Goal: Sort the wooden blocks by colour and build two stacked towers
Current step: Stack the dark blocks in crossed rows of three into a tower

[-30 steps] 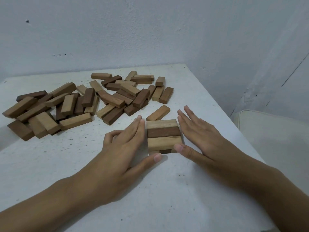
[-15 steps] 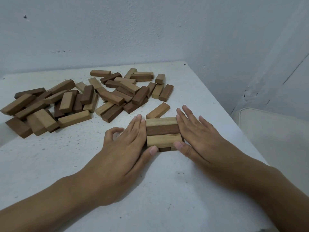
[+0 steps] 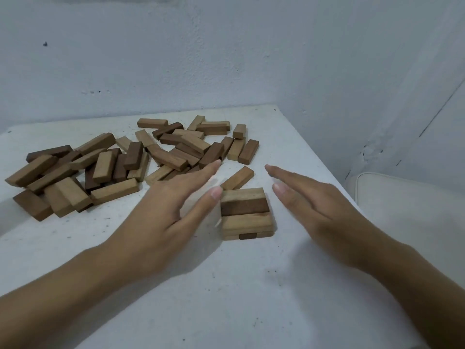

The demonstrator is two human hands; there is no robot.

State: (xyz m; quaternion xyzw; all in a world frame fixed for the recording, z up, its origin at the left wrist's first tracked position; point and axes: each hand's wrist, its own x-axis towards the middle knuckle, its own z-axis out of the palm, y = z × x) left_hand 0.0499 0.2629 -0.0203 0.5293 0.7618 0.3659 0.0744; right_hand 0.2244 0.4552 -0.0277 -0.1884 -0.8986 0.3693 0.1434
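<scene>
Left hand [image 3: 166, 212] and right hand [image 3: 314, 205] hover open beside the low stack of tan and brown wooden blocks [image 3: 245, 212], likely light and rigid, best pinched across long sides.

Our left hand [image 3: 163, 217] is flat, back up, and holds nothing. Its fingers [image 3: 198, 176] are straight and close together, pointing forward and to the right; their tips are blurred. Its thumb [image 3: 201, 207] is spread out to the right.

Our right hand [image 3: 324, 212] is also flat, back up, and holds nothing. Its fingers are straight and together, pointing forward and to the left, with the thumb spread to the left.

The two hands are apart, thumbs toward each other. Our left forearm [image 3: 63, 293] enters from the lower left and our right forearm [image 3: 422, 285] from the lower right. Both are bare.
</scene>
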